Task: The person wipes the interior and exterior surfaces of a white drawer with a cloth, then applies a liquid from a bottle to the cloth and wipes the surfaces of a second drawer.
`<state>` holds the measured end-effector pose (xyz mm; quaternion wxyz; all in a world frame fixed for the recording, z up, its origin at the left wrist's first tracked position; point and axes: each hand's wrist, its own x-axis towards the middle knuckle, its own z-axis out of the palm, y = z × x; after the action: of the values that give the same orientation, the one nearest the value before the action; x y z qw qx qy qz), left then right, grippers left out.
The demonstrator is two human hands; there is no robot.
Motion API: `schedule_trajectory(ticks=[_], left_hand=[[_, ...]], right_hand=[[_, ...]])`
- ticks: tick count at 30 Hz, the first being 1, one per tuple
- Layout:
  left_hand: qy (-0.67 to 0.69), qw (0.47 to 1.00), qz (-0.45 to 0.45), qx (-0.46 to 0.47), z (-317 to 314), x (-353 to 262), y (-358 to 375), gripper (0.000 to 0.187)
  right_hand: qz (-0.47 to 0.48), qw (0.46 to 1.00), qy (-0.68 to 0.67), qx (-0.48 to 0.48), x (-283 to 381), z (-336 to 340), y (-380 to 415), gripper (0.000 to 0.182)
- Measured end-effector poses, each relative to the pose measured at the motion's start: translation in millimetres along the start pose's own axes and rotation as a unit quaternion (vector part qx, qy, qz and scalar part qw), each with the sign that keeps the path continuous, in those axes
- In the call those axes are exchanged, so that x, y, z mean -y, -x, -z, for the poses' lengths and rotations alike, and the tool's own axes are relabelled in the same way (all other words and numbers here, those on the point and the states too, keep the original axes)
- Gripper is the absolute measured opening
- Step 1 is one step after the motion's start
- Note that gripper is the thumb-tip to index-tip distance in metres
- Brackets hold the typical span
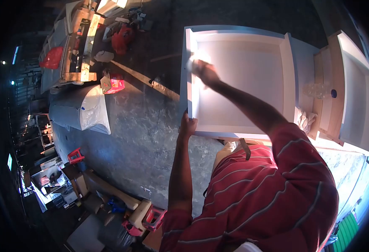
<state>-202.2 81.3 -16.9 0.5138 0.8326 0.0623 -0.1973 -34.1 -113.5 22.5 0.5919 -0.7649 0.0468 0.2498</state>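
Observation:
A shallow white open box (245,84), like a drawer, lies in front of my body with its inside facing up. My left hand (187,125) is closed around its left wall near the front corner. Over the far part of that same wall is my right hand (206,72), its fingers bent around a whitish thing (198,60). Glare and motion blur wash this thing out, so its kind cannot be made out. It appears to touch the wall's inner side or top edge.
To the right stand a clear bottle (317,90) with a blue cap, a crumpled pale cloth (305,119) and another white box (359,84). A long wooden strip (144,79) lies on the floor at left, near a plastic-wrapped piece (81,110). Red stools (76,156) stand lower left.

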Motion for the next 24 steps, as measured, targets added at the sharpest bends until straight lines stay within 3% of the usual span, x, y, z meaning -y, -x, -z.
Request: schedule_trajectory(ticks=[1, 3, 4, 5, 7, 8, 9, 12, 13, 14, 16, 18, 20, 23, 24], left_hand=[[-0.020, 1.000, 0.002, -0.013, -1.4, 5.0, 0.9, 0.053], [-0.035, 0.999, -0.008, -0.029, -3.2, 0.2, 1.6, 0.056], [-0.043, 0.998, -0.016, -0.048, -4.1, -6.4, 5.3, 0.057], [-0.048, 0.996, -0.023, -0.068, -5.7, -12.8, 7.2, 0.059], [-0.055, 0.994, -0.045, -0.086, -2.3, -58.4, 19.4, 0.060], [-0.068, 0.991, -0.060, -0.099, 2.5, -88.5, 27.3, 0.061], [-0.061, 0.990, -0.067, -0.106, 8.4, -117.2, 37.3, 0.061], [-0.141, 0.980, -0.108, -0.094, 22.1, -202.7, 69.0, 0.064], [-0.223, 0.959, -0.127, -0.116, 21.7, -226.7, 80.2, 0.063], [-0.304, 0.931, -0.145, -0.141, 21.2, -247.4, 90.6, 0.064], [-0.327, 0.914, -0.180, -0.160, 16.6, -278.9, 110.2, 0.064], [-0.352, 0.894, -0.214, -0.176, 19.9, -298.9, 130.1, 0.066], [-0.295, 0.858, -0.341, -0.245, 30.5, -305.4, 149.8, 0.067], [-0.144, 0.849, -0.357, -0.363, 39.6, -266.0, 151.0, 0.071], [-0.141, 0.847, -0.364, -0.361, 33.8, -248.2, 147.8, 0.071]], right_hand=[[-0.034, 0.999, -0.029, 0.021, 20.5, -11.2, -2.4, 0.070], [0.031, 0.980, 0.148, -0.132, 36.3, -47.1, 5.8, 0.100], [0.081, 0.971, 0.203, -0.095, 30.4, -44.8, -4.3, 0.114], [0.088, 0.968, 0.211, -0.098, 25.0, -41.7, -14.6, 0.114], [0.062, 0.968, 0.210, -0.121, 46.3, -30.9, -8.7, 0.103], [0.057, 0.979, 0.136, -0.139, 69.6, -15.0, 9.1, 0.088], [0.143, 0.964, 0.141, -0.174, 74.5, -3.1, 12.4, 0.076], [0.208, 0.930, 0.146, -0.265, 121.2, 35.4, 48.6, 0.068], [0.225, 0.916, 0.144, -0.298, 136.4, 47.0, 60.8, 0.064], [0.209, 0.925, 0.094, -0.303, 150.6, 58.9, 72.9, 0.057], [0.252, 0.922, -0.014, -0.295, 165.2, 78.0, 91.9, 0.040], [0.294, 0.898, -0.122, -0.302, 171.1, 93.8, 100.8, 0.030], [0.314, 0.876, -0.263, -0.256, 180.3, 109.3, 118.2, 0.025], [0.285, 0.863, -0.322, -0.263, 197.8, 124.5, 165.9, 0.029], [0.274, 0.856, -0.346, -0.268, 196.7, 132.7, 168.2, 0.032]])
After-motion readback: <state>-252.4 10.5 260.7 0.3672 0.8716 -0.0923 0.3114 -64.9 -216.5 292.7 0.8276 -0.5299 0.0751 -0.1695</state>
